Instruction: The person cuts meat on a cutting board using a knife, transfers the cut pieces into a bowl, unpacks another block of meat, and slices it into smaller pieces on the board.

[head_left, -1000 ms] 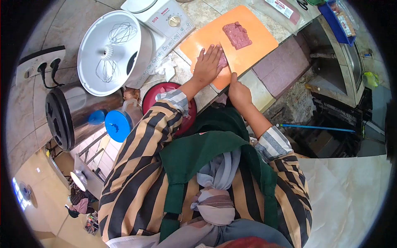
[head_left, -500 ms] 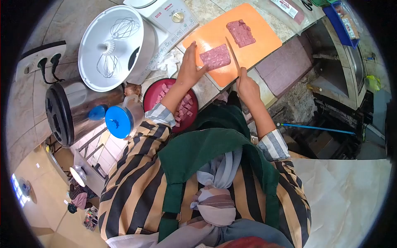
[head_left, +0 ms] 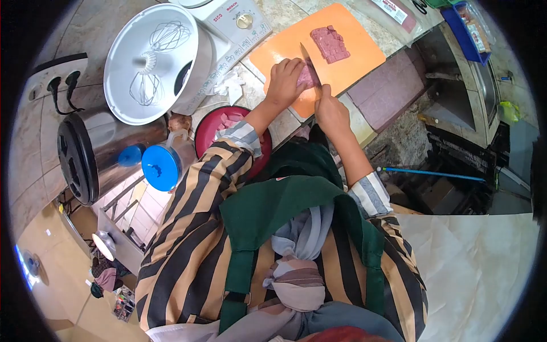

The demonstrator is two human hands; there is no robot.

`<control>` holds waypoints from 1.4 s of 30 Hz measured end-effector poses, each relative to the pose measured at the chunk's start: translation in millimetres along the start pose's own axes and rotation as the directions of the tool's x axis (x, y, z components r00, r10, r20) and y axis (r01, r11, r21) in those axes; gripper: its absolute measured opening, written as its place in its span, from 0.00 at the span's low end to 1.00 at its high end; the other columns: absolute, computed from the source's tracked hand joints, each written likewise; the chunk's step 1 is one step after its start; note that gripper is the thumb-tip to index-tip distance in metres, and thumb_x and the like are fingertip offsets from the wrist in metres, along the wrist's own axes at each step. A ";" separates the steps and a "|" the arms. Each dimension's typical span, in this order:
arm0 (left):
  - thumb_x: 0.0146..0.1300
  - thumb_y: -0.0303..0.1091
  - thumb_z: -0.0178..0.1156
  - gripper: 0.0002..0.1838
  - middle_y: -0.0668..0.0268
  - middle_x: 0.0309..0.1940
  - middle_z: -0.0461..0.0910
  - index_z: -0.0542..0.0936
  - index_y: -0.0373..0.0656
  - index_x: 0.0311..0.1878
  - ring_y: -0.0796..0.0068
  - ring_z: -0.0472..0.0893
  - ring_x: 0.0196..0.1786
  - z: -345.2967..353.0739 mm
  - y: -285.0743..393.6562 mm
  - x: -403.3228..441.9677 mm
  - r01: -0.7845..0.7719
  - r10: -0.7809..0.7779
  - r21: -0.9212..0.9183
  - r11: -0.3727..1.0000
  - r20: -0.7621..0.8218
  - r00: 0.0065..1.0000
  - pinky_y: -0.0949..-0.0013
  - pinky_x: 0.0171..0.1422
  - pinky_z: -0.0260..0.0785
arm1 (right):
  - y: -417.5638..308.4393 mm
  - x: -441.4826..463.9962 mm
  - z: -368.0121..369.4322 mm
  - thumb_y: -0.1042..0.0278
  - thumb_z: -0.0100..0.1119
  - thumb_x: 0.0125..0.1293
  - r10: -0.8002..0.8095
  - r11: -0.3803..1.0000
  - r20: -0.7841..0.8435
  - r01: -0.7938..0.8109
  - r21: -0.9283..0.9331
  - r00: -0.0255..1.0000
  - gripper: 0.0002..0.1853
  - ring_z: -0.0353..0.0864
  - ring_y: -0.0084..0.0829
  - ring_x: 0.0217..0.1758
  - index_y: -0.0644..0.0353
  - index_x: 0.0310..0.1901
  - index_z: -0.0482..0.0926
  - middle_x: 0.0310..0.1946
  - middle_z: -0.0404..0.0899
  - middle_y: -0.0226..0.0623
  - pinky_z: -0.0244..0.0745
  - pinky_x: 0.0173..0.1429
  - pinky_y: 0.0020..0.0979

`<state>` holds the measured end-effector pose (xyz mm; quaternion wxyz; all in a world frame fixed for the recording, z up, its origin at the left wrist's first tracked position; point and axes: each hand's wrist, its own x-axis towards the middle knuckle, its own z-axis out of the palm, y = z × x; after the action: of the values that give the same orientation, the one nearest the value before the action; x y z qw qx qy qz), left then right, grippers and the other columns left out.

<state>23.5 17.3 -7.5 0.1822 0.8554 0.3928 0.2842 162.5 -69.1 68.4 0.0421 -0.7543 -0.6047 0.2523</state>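
Head view, knife [head_left: 309,62] at edge of meat [head_left: 305,78], bare board [head_left: 336,77] alongside

the meat slabs [head_left: 329,45] lie on the cutting board [head_left: 362,48], right of the mixer [head_left: 242,28], bowl [head_left: 205,134] and jug [head_left: 162,169].

Left hand [head_left: 285,85]: palm down, fingers [head_left: 292,66] bent and close together, pointing forward. Left forearm [head_left: 261,117]: slants back and outward from its hand. Right hand [head_left: 331,112]: right of the left hand, slightly further back, near but apart; fingers curled in a closed grip. Right forearm [head_left: 354,159]: bare, angled back and outward behind its hand.
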 end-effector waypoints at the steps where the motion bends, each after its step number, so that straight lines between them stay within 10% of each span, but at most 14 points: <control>1: 0.52 0.39 0.67 0.32 0.56 0.59 0.70 0.73 0.36 0.61 0.54 0.67 0.63 -2.9 2.5 0.8 0.016 -0.015 -0.007 1.000 0.022 1.000 0.54 0.68 0.58 | -0.8 0.4 -0.5 0.68 0.46 0.66 -0.001 1.000 0.001 0.001 0.000 1.000 0.12 0.83 0.59 0.33 0.66 0.47 0.64 0.28 0.81 0.61 0.76 0.39 0.55; 42: 0.53 0.39 0.67 0.31 0.57 0.61 0.71 0.73 0.39 0.61 0.55 0.67 0.67 11.0 -14.0 -5.8 0.009 -0.002 -0.127 0.992 0.057 0.998 0.54 0.70 0.56 | -11.4 26.1 16.4 0.69 0.38 0.70 0.107 0.994 0.077 -0.109 0.015 0.991 0.12 0.83 0.61 0.44 0.68 0.47 0.66 0.39 0.81 0.66 0.77 0.49 0.53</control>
<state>19.4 20.5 -25.5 0.2483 0.8486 0.3708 0.2840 148.9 -45.7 49.8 0.0127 -0.7752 -0.5617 0.2887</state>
